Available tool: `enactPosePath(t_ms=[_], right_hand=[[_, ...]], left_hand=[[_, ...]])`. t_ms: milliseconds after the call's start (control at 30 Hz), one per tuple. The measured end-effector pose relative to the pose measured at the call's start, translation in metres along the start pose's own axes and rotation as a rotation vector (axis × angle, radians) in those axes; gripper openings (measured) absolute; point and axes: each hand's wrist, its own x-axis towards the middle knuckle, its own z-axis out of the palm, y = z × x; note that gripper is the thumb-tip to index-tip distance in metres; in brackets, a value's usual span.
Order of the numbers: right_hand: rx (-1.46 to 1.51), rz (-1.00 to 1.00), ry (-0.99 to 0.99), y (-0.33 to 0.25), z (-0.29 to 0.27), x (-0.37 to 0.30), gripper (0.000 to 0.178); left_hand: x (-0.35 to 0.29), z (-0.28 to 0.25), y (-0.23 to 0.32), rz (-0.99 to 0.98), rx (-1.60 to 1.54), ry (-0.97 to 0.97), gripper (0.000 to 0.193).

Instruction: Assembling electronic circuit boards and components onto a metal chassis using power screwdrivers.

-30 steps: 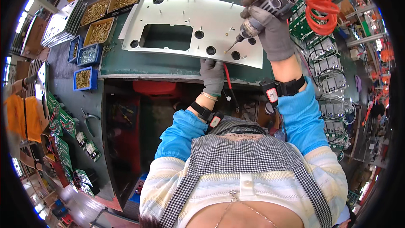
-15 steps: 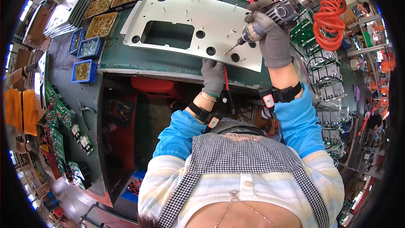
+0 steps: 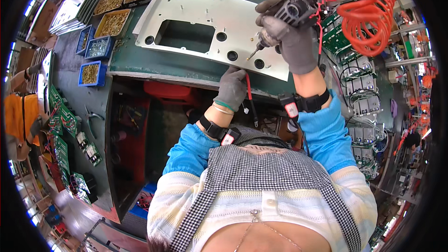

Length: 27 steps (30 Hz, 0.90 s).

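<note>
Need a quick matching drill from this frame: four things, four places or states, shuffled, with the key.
1. grey-gloved right hand
2. grey-gloved left hand
3. orange coiled air hose
4. blue bin of brass parts

a. at the near edge of the silver metal panel
b. on the bench, left of the panel
c. grips the dark powered screwdriver
d. hangs at upper right

Pairs: 1-c, 2-a, 3-d, 4-b

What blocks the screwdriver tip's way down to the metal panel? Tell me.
Nothing visible does. The power screwdriver in the right hand points at bare metal panel near round holes. The left hand rests at the panel's near edge, off to the side.
</note>
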Motion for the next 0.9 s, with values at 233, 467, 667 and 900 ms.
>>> enactPosePath(t_ms=[233,467,667,900], right_hand=[[0.035,0.047,0.007,0.006,-0.008,0.009,0.021],[-0.041,0.056,-0.131,0.004,-0.011,0.007,0.027],[-0.067,0.012,-0.162,0.014,-0.008,0.012,0.029],[0.031,0.060,-0.165,0.007,-0.017,0.017,0.029]], left_hand=[[0.003,0.002,0.002,-0.330,-0.560,0.091,0.020],[0.006,0.000,-0.009,-0.267,-0.382,0.018,0.015],[0.017,-0.020,-0.009,0.251,0.377,-0.152,0.016],[0.020,-0.014,0.011,-0.463,-0.517,-0.106,0.016]])
